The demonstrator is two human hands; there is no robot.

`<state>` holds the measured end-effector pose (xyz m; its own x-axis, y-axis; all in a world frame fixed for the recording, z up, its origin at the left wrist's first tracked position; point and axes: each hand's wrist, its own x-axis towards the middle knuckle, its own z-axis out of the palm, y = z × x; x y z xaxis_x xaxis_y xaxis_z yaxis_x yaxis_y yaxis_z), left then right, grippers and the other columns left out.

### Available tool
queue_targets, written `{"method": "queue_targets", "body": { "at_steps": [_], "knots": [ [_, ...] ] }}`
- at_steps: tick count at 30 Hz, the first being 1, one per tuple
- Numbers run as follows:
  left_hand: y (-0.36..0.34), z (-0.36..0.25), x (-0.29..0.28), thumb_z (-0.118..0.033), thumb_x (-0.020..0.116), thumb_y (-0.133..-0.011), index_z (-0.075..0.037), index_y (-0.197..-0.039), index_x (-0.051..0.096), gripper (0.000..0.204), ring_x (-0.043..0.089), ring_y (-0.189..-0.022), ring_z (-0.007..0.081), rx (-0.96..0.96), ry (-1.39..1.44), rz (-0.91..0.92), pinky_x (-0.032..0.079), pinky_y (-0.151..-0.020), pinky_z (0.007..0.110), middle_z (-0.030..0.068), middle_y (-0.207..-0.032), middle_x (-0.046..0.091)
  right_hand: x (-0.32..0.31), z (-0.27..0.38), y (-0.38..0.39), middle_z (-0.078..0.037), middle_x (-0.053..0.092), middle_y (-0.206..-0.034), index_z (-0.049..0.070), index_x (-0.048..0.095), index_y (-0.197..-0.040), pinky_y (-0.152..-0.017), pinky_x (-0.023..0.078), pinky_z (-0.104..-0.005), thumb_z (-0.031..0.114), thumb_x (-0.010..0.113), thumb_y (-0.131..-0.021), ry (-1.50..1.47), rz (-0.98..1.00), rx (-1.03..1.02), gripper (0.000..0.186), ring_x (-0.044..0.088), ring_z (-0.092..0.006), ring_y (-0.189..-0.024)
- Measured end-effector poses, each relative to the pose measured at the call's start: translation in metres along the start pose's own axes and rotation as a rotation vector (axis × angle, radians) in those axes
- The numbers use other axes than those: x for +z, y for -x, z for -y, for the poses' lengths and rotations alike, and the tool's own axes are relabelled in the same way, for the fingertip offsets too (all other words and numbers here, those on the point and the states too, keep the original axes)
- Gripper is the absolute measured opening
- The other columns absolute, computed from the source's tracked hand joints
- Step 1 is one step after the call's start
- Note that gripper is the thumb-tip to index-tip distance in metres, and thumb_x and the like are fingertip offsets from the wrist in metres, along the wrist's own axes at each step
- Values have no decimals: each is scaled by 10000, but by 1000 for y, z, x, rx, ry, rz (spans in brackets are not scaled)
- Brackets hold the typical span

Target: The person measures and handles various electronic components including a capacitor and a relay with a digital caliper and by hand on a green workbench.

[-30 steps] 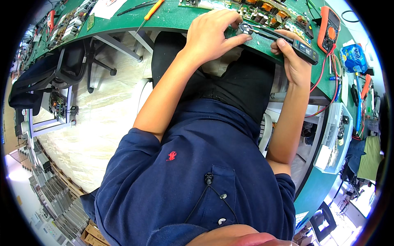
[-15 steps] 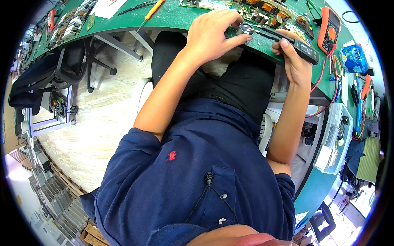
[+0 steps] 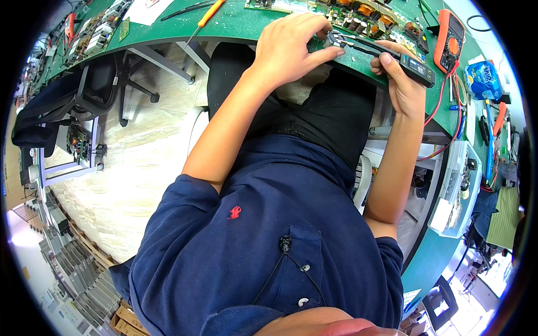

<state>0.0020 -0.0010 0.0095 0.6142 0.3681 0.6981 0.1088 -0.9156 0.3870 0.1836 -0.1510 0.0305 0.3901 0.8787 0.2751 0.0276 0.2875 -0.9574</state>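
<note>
My left hand (image 3: 294,46) reaches over the front edge of the green bench, thumb and fingers closed on a small round dark-and-silver part (image 3: 337,39). In my right hand (image 3: 399,73) is a black tweezer-style tester (image 3: 417,69) with a small lit screen at its back end. Its slim dark arms point left, and their tips meet the round part. Whether both tips touch it is too small to tell. Just beyond my hands lies a circuit board (image 3: 358,19) with copper coils and capacitors.
On the right are an orange multimeter (image 3: 450,40) with red leads, a blue packet (image 3: 483,80) and a clear plastic box (image 3: 455,190). An orange-handled screwdriver (image 3: 210,13) lies on the bench (image 3: 168,29) at left. Further left stands a black chair (image 3: 96,89).
The tester's screen end has shifted very slightly left. My left hand and the round part look unmoved.
</note>
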Motion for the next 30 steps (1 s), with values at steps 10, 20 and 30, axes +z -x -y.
{"method": "queue_targets", "body": {
  "at_steps": [10,20,30],
  "knots": [
    [0,0,1,-356,764,-746,-95,-945,634,353,611,-717,225,-18,-5,11,481,-642,332,40,-836,638,1,1,0,-108,676,-828,-44,639,-1076,-689,518,-249,111,713,-846,8,-14,9,287,651,-157,-736],
    [0,0,0,-363,763,-746,-91,-953,634,365,614,-714,225,-11,-14,9,483,-642,333,49,-842,640,0,-1,0,-113,678,-829,-42,641,-1075,-691,523,-254,112,717,-843,6,-12,3,290,656,-164,-740],
    [0,1,1,-362,765,-744,-90,-951,631,367,615,-708,229,-6,-17,7,482,-636,332,50,-837,639,1,-1,0,-111,678,-826,-42,644,-1069,-690,525,-254,104,720,-839,9,-21,-2,283,658,-165,-735]
  ]
}}
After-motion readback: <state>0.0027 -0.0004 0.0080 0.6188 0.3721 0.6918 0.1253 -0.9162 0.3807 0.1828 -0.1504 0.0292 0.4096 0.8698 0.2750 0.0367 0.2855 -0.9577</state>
